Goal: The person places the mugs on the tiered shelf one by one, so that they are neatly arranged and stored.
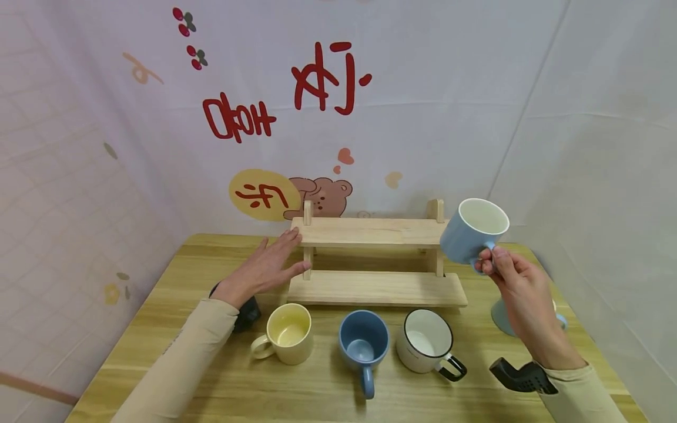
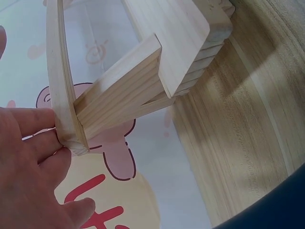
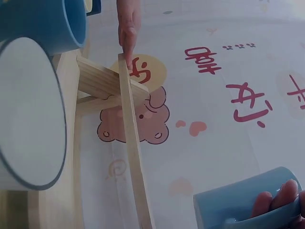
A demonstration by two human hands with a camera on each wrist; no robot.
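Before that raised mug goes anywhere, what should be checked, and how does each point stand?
1. Right hand grips the raised light blue mug by its handle: ok.
2. Left hand touches the left end of the wooden rack, at the upper shelf: ok.
3. Yellow mug, darker blue mug and black-rimmed white mug stand upright in front of the rack: ok.
4. Raised mug rests on a surface: not ok; it is in the air.
5. Pale blue object behind the right wrist stands upright: cannot tell; mostly hidden.
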